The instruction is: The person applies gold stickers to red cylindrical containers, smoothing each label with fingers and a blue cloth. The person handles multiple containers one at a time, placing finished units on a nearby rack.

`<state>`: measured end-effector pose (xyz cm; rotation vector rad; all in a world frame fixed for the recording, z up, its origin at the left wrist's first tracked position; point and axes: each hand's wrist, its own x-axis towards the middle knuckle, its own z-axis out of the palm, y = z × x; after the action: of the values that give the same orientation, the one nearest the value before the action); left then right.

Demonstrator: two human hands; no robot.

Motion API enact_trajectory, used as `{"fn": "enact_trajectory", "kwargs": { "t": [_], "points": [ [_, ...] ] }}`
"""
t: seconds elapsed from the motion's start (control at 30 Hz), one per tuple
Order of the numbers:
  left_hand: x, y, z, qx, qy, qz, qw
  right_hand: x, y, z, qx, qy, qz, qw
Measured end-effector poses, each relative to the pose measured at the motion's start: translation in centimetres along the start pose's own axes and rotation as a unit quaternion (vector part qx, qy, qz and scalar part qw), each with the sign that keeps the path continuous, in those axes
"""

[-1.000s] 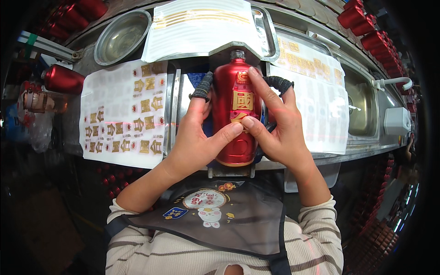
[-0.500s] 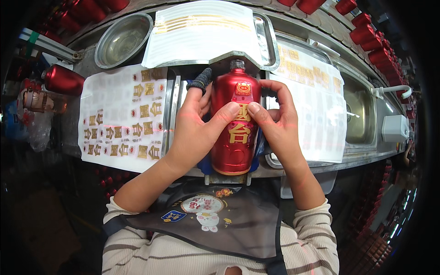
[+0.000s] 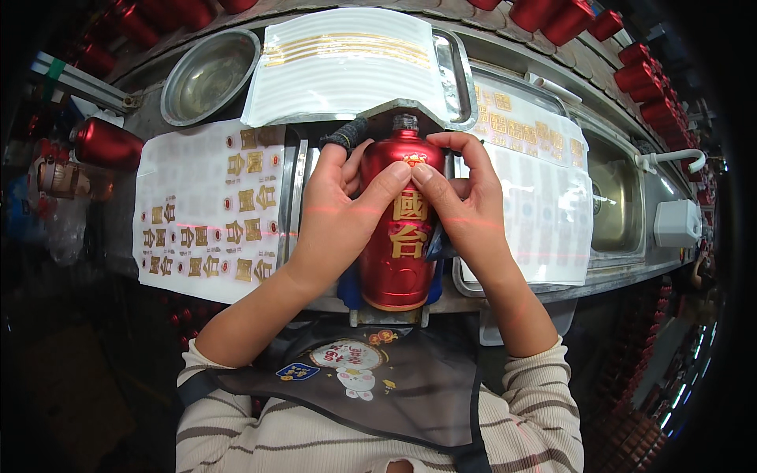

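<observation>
A glossy red bottle (image 3: 397,277) lies in front of me in a metal stand (image 3: 427,107), its clear neck pointing away. Large gold characters (image 3: 408,243) run down its face, with a small gold emblem higher up. My left hand (image 3: 341,209) wraps the bottle's left side, and a dark knitted cover sits on one finger. My right hand (image 3: 465,206) grips the opposite side. Both thumbs press side by side on the upper face, partly covering the emblem. The fingers behind the bottle are mostly hidden.
Left lies a sheet of gold decals (image 3: 206,206); another decal sheet (image 3: 544,213) lies right. Beyond are a sheet with gold strips (image 3: 339,79) and a steel bowl (image 3: 211,79). A sink (image 3: 615,206) with a white tap (image 3: 678,158) stands far right. Another red bottle (image 3: 109,145) lies left.
Both thumbs have moved up the bottle, from the top gold character to the emblem, uncovering that character. The whole view has shifted slightly.
</observation>
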<state>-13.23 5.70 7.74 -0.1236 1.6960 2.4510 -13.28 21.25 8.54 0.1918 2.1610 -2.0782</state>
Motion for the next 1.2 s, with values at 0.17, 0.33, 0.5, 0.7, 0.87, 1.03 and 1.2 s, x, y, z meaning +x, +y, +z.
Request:
{"fn": "enact_trajectory", "kwargs": {
  "t": [0.17,0.33,0.5,0.7,0.87,1.03,1.2],
  "points": [
    [0.0,0.2,0.1,0.003,0.002,-0.003,1.0,0.0,0.2,-0.2,0.002,-0.004,-0.001,1.0],
    [0.0,0.2,0.1,0.003,-0.002,-0.005,1.0,0.1,0.5,-0.2,0.001,-0.003,-0.013,1.0],
    [-0.1,0.7,0.3,-0.004,0.002,-0.011,1.0,0.2,0.5,-0.3,0.002,-0.001,-0.019,1.0],
    [0.2,0.6,0.2,-0.001,-0.004,-0.012,1.0,0.4,0.9,-0.3,0.019,0.001,-0.029,0.999],
    [0.3,0.6,0.4,-0.005,0.006,-0.006,1.0,0.6,0.8,-0.7,0.004,-0.014,-0.03,0.999],
    [1.2,0.7,0.5,0.044,0.012,0.003,0.999,1.2,0.8,-0.8,-0.001,-0.023,-0.054,0.998],
    [1.2,0.3,0.3,0.044,0.007,0.013,0.999,1.2,0.9,-0.8,-0.002,-0.022,-0.059,0.998]
  ]
}}
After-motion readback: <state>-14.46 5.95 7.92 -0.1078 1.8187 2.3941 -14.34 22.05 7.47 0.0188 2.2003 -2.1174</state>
